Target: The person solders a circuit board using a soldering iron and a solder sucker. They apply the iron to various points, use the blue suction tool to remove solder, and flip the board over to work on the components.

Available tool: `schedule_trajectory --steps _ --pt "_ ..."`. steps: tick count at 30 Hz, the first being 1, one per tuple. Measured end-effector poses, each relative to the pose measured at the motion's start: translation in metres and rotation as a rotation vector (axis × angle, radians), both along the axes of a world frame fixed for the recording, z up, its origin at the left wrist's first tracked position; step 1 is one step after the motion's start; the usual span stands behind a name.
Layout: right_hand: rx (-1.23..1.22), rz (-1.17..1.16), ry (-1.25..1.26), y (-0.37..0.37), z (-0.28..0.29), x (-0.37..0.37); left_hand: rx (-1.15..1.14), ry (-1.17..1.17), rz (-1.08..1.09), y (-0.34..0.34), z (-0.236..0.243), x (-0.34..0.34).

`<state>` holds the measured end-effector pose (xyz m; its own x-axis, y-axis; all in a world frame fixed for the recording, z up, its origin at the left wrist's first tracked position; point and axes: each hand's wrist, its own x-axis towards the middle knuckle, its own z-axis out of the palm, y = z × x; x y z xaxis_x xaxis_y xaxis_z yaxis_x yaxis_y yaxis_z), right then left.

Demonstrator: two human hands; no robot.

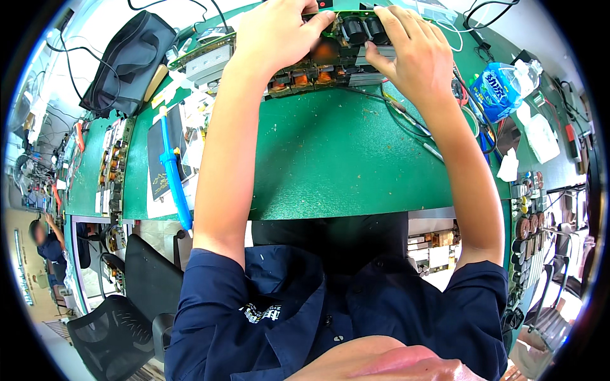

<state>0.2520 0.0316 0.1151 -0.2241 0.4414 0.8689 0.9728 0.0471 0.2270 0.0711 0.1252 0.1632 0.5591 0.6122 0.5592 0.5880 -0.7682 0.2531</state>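
Observation:
A large circuit board (324,63) with black capacitors (352,30), copper-wound parts and silver heatsinks lies across the far part of the green mat (330,152). My left hand (279,35) grips its far edge, thumb on the board left of the capacitors, fingertips mostly hidden. My right hand (413,54) holds the far edge right of the capacitors, fingers curled over it and thumb low in front. Thin cables and a grey probe (433,150) lie beside my right forearm. A blue hand tool (171,174) lies left of my left forearm on papers and a dark sheet.
A black bag (130,60) sits at the back left, a blue tissue pack (497,92) at the right. More boards (113,165) line both sides. An office chair (111,330) stands lower left, with another person (51,247) working beyond it.

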Motion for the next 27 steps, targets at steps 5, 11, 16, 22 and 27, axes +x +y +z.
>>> schedule_trajectory --steps 5,11,16,22,27 --pt "-0.059 0.046 0.116 -0.012 -0.001 0.004 -0.019 0.036 -0.017 -0.004 -0.002 -0.005" --pt "-0.025 0.108 0.164 -0.043 -0.01 -0.008 0.17 -0.089 -0.016 -0.039 -0.032 -0.014" --pt "0.018 0.111 0.247 -0.071 -0.032 -0.021 0.211 -0.221 -0.085 -0.071 -0.06 -0.023" --pt "-0.052 0.128 0.299 -0.109 -0.055 -0.03 0.348 -0.305 -0.172 -0.097 -0.101 -0.033" --pt "-0.029 0.085 0.362 -0.122 -0.078 -0.041 0.356 -0.317 -0.168 -0.11 -0.119 -0.038"
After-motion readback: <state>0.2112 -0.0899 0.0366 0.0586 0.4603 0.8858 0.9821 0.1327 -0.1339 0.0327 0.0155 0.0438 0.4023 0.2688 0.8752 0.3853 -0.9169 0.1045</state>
